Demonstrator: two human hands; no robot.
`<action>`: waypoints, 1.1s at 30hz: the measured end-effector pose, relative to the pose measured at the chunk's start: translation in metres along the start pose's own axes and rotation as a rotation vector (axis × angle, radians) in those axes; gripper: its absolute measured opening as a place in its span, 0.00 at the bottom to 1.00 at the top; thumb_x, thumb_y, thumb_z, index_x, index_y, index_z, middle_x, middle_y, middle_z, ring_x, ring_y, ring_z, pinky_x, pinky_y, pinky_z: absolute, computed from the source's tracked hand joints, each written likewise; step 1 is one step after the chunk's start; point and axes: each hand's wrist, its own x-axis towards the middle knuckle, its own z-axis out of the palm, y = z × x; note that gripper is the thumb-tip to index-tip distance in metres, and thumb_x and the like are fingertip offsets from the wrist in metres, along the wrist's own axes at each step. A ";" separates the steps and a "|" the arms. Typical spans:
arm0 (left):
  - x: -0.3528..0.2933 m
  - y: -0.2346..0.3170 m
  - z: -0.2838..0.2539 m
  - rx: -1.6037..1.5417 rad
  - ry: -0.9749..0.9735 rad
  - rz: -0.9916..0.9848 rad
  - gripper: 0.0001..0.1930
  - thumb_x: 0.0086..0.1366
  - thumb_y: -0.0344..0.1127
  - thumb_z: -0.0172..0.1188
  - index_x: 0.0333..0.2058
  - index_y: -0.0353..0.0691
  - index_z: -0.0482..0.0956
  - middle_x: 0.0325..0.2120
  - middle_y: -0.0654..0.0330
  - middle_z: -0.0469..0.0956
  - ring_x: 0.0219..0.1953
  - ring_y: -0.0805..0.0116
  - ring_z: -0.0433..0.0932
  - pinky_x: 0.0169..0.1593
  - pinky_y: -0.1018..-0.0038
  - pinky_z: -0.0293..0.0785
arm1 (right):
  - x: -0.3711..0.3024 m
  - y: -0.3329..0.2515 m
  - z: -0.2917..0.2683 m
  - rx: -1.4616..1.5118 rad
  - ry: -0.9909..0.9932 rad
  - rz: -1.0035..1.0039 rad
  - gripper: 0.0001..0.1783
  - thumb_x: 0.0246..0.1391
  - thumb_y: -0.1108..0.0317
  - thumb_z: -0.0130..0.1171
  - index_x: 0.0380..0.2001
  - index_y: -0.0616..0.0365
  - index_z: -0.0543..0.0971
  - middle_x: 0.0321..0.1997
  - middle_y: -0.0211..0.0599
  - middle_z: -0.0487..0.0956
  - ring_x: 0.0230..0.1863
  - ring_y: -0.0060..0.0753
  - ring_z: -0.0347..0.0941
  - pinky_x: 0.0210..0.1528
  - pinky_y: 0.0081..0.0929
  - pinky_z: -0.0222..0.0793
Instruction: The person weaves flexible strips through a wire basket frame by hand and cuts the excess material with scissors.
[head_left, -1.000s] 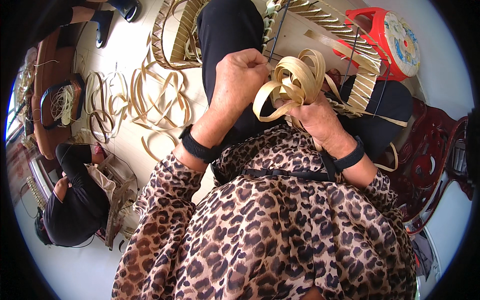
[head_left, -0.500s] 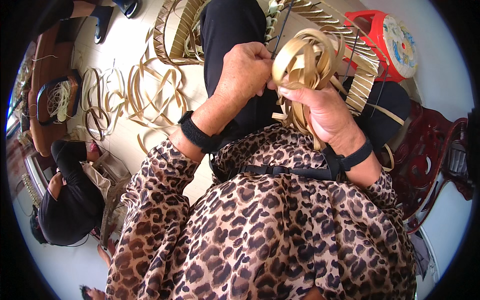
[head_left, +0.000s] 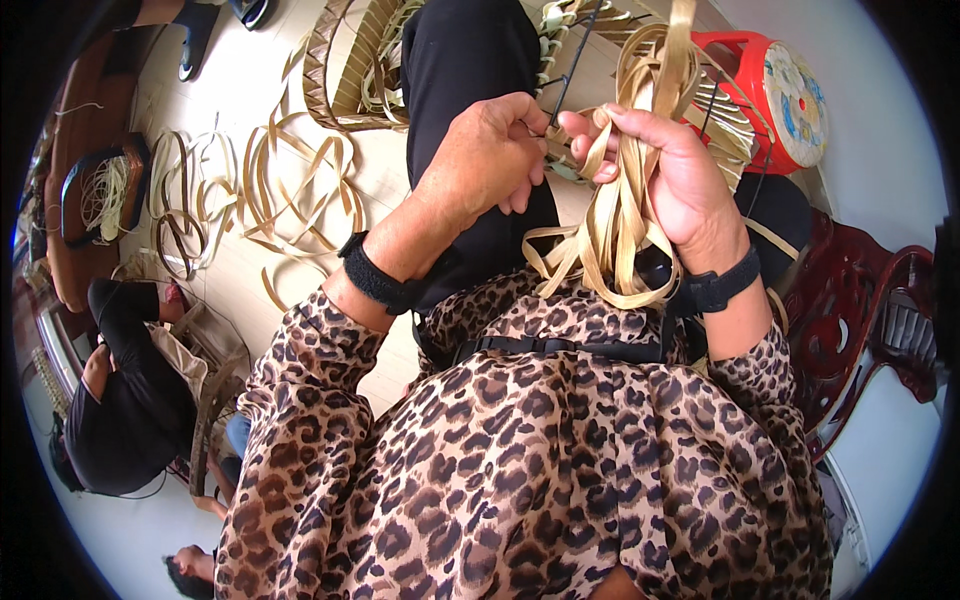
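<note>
A looped bundle of flat tan strips (head_left: 632,210) hangs from my right hand (head_left: 685,170), whose thumb and fingers are closed on its middle. The top of the bundle stands up past the thumb, and its lower loops droop toward my lap. Just left of it, my left hand (head_left: 485,155) is closed with curled fingers, beside a thin dark rod (head_left: 572,65). What its fingertips pinch, if anything, is hidden. Behind both hands lies a partly woven frame with a strip-wrapped edge (head_left: 733,135), crossed by dark rods and largely covered by the bundle and right hand.
Loose tan strips (head_left: 300,185) lie on the floor at left, near a woven basket (head_left: 335,75). A red stool (head_left: 745,70) with a patterned seat and dark red carved furniture (head_left: 850,310) stand at right. Another person in black (head_left: 135,410) sits at far left.
My right hand has moved slightly right and its fingers have opened out somewhat. The bundle has shifted from a rounded coil to a longer, hanging shape. My left hand has stayed nearly in place.
</note>
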 end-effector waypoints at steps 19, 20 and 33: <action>-0.003 0.000 0.020 0.024 0.240 0.006 0.06 0.52 0.27 0.56 0.20 0.38 0.69 0.10 0.65 0.67 0.08 0.82 0.60 0.09 0.86 0.52 | 0.018 -0.004 -0.017 0.373 0.067 0.174 0.12 0.50 0.72 0.47 0.36 0.71 0.64 0.34 0.53 0.71 0.20 0.26 0.66 0.21 0.15 0.66; -0.003 0.001 0.019 0.029 0.239 0.006 0.06 0.52 0.27 0.56 0.20 0.38 0.69 0.10 0.65 0.67 0.08 0.82 0.60 0.09 0.86 0.52 | 0.018 -0.003 -0.019 0.377 0.064 0.171 0.12 0.50 0.72 0.47 0.36 0.71 0.64 0.34 0.53 0.71 0.20 0.26 0.66 0.21 0.15 0.66; -0.024 -0.004 0.031 -0.515 0.177 -0.203 0.07 0.59 0.31 0.47 0.31 0.33 0.69 0.16 0.59 0.71 0.10 0.75 0.65 0.13 0.83 0.61 | 0.019 -0.001 -0.021 0.288 0.022 0.142 0.12 0.49 0.71 0.48 0.33 0.71 0.66 0.31 0.48 0.73 0.19 0.23 0.68 0.22 0.14 0.68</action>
